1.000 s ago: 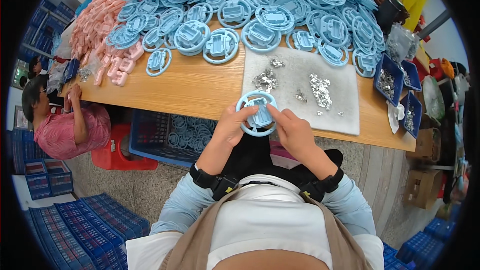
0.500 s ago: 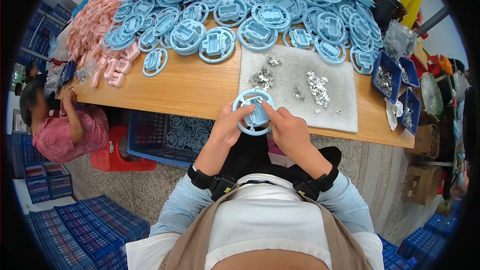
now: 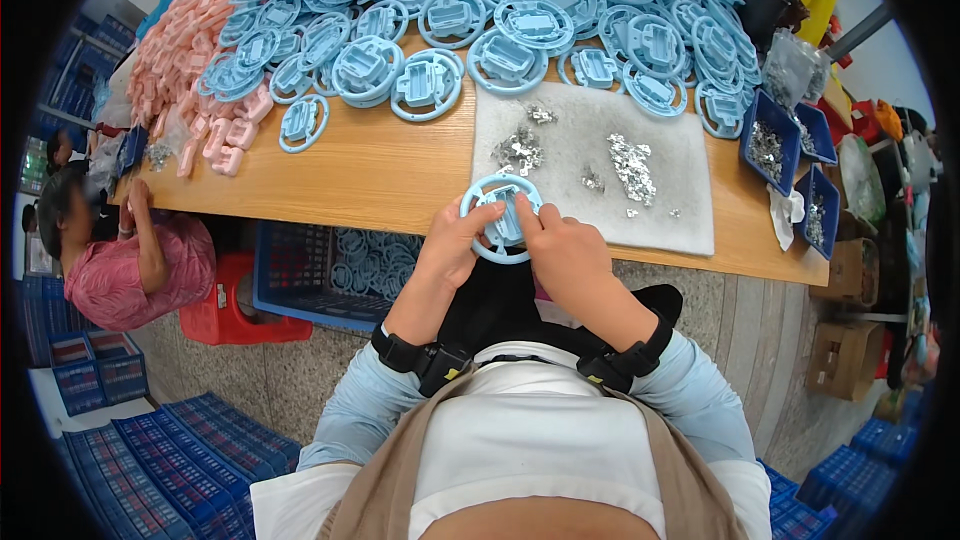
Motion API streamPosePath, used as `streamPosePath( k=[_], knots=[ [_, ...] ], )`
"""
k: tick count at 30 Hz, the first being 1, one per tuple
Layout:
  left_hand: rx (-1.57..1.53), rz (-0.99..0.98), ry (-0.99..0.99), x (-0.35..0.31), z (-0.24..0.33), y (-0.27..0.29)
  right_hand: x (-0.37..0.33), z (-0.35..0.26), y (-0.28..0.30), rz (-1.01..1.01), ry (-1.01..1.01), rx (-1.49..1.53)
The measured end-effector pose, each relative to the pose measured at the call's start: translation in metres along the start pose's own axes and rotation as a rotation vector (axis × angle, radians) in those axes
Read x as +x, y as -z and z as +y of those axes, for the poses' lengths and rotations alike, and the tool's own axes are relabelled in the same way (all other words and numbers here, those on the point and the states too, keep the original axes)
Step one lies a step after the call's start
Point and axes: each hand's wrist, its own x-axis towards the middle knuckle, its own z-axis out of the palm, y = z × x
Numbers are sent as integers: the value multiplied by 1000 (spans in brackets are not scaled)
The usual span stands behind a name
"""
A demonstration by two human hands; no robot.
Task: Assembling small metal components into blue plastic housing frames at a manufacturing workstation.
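Note:
A light blue plastic toy steering wheel [image 3: 506, 231] is held above the table's front edge, over my lap. My left hand [image 3: 447, 252] is closed on its left side, with the thumb laid across the middle. My right hand [image 3: 570, 252] grips the right side, and a fingertip presses into the recessed centre. Whether a small metal piece is under that fingertip is hidden. Just beyond the wheel lies a white foam pad [image 3: 680, 155] bearing small silver metal pieces [image 3: 632, 168] in several loose heaps.
Blue toy wheels [image 3: 450, 15] pile up along the back, beside pink plastic parts [image 3: 190, 50]. Blue bins [image 3: 770, 145] of metal pieces stand at the right. Under the table is a blue crate [image 3: 290, 275] of wheels. A person in pink [image 3: 145, 270] sits at the left.
My right hand has shifted slightly left, its fingertip now farther over the wheel's centre. The wheel stays in both hands. The whole view has drifted a little.

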Motion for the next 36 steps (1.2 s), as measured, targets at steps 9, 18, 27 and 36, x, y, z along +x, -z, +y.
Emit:
streamPosePath(
  k=[9,18,27,36],
  knots=[
    [6,15,-36,1,-1,-1,-7,6,2,34,-39,255],
    [-6,4,-20,-2,0,-1,-1,5,-5,72,-3,264],
    [53,19,-7,-1,-1,1,3,-1,-8,6,43,99],
    [-194,-53,-23,-13,2,-11,-9,16,-1,421,-104,670]
  ],
)
